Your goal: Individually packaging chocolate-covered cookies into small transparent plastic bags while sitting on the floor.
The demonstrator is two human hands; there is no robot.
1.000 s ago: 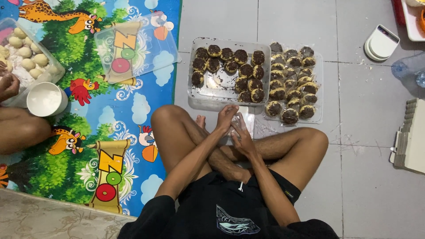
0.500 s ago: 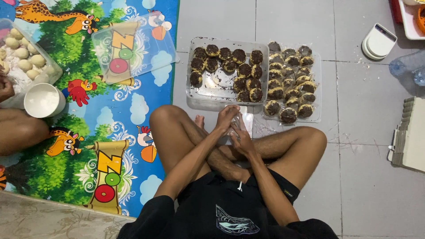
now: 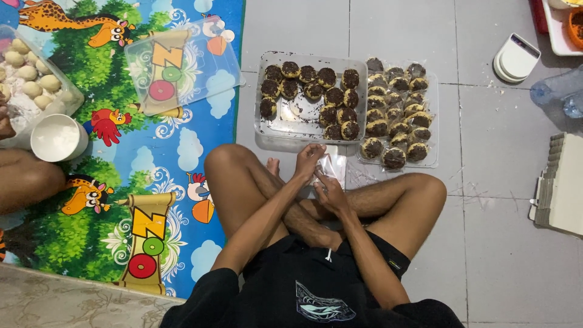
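I sit cross-legged on a grey tiled floor. My left hand (image 3: 307,159) and my right hand (image 3: 328,189) meet just in front of my shins, both gripping a small clear plastic bag (image 3: 333,167). Right beyond my hands stands a clear plastic tray (image 3: 297,119) partly filled with round chocolate-coated balls (image 3: 335,96). To its right a second clear tray (image 3: 432,121) is packed with the same dark balls, several in wrappers.
A clear lid (image 3: 182,67) lies on the colourful animal play mat (image 3: 121,200) at left. Another person's knee (image 3: 27,179), a white cup (image 3: 57,138) and a tub of pale dough balls (image 3: 27,82) sit far left. A white scale (image 3: 516,58) and egg-carton stack (image 3: 562,185) are right.
My hands stay together at the bag with only small finger movement. The view has shifted slightly.
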